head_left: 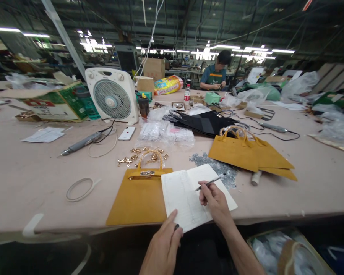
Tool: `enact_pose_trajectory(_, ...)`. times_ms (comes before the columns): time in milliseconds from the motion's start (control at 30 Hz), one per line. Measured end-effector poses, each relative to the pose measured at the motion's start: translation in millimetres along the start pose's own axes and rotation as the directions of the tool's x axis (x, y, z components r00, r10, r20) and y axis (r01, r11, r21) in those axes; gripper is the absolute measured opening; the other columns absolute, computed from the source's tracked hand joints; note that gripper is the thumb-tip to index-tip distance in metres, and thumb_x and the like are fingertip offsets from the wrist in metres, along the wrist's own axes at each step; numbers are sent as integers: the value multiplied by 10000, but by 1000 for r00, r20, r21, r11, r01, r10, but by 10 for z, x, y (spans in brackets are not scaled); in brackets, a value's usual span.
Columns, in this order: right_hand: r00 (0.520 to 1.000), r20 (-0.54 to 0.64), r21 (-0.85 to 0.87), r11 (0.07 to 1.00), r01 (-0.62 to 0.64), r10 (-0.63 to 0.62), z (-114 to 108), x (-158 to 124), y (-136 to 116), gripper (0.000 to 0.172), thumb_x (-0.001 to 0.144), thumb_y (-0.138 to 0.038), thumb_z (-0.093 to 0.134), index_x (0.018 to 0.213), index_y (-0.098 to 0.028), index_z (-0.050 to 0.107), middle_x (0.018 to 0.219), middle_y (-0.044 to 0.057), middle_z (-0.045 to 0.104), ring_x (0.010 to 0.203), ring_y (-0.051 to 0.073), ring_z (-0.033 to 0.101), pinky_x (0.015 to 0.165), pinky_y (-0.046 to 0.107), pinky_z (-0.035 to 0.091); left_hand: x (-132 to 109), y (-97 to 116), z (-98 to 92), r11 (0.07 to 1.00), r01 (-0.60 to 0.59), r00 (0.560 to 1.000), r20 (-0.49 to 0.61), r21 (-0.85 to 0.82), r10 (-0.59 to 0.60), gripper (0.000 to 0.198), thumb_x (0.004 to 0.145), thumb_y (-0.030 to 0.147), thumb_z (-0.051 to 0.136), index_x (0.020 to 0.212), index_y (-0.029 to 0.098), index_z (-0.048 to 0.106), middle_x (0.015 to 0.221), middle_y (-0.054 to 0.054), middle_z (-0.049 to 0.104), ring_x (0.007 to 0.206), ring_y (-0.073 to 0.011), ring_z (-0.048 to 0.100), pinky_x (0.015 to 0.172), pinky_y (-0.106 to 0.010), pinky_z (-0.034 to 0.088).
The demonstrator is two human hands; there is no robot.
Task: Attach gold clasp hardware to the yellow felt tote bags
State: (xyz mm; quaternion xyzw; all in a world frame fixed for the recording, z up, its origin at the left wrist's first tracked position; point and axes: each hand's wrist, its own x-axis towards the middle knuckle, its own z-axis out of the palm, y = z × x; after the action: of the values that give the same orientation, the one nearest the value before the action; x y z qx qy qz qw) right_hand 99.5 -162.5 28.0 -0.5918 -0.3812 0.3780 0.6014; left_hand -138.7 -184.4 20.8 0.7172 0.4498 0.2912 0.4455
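An open white notebook (189, 194) lies at the near table edge, partly on a mustard-yellow handbag (137, 198) with a gold clasp. My right hand (213, 200) grips a pen (210, 183) whose tip rests on the right page. My left hand (163, 248) presses the notebook's near corner with its thumb, the other fingers curled under the table edge. Small gold metal fittings (140, 154) lie scattered just beyond the handbag.
More yellow bags (249, 152) and black bags (206, 122) lie to the right. A white fan (111, 95), a phone (127, 133), a corded tool (80, 144) and a tape ring (79, 189) are on the left. A seated person (216, 74) works at the far side. A box of plastic wrap (286, 252) stands below right.
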Motion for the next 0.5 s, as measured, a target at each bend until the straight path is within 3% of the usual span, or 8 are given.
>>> enact_pose_trajectory(133, 998, -63, -63, 998, -18, 14, 76, 85, 100, 513, 872, -685, 704, 939, -183, 619, 574, -51, 545, 504, 129, 507, 477, 239, 405, -18, 74, -48, 905, -188, 980, 12, 381, 198, 360, 1032, 344, 504, 1292, 190, 699, 1294, -117, 755, 1072, -260, 775, 884, -312, 652)
enact_pose_trajectory(200, 996, -83, -66, 997, -30, 24, 93, 98, 125, 509, 868, -690, 705, 929, -194, 606, 563, -55, 537, 498, 129, 496, 464, 234, 391, 13, 174, -23, 831, -315, 944, 57, 458, 326, 303, 1037, 296, 493, 1215, 175, 706, 1206, -120, 786, 1003, -247, 785, 867, -322, 658)
enact_pose_trajectory(333, 996, -72, -80, 996, -49, 44, 81, 113, 127, 462, 896, -667, 682, 899, -216, 582, 562, -59, 542, 494, 127, 481, 472, 233, 391, 164, 391, 195, 734, -505, 862, 223, 455, 454, 203, 1015, 243, 533, 1002, 182, 725, 1431, -123, 670, 1308, -302, 640, 1097, -453, 561)
enact_pose_trajectory(400, 997, -57, -97, 994, -59, 54, 49, 128, 134, 454, 899, -661, 678, 894, -215, 593, 592, -51, 573, 500, 127, 496, 493, 238, 416, 262, 459, 341, 717, -511, 860, 274, 474, 431, 223, 1022, 296, 546, 1012, 171, 730, 1570, -129, 541, 1483, -341, 464, 1190, -514, 470)
enact_pose_trajectory(500, 998, -50, -105, 993, -50, 45, -11, 152, 173, 446, 890, -649, 691, 923, -208, 625, 655, -25, 637, 545, 141, 561, 556, 254, 483, 372, 471, 528, 710, -460, 888, 285, 533, 361, 310, 1042, 366, 519, 1063, 147, 739, 1659, -155, 406, 1561, -374, 313, 1247, -573, 366)
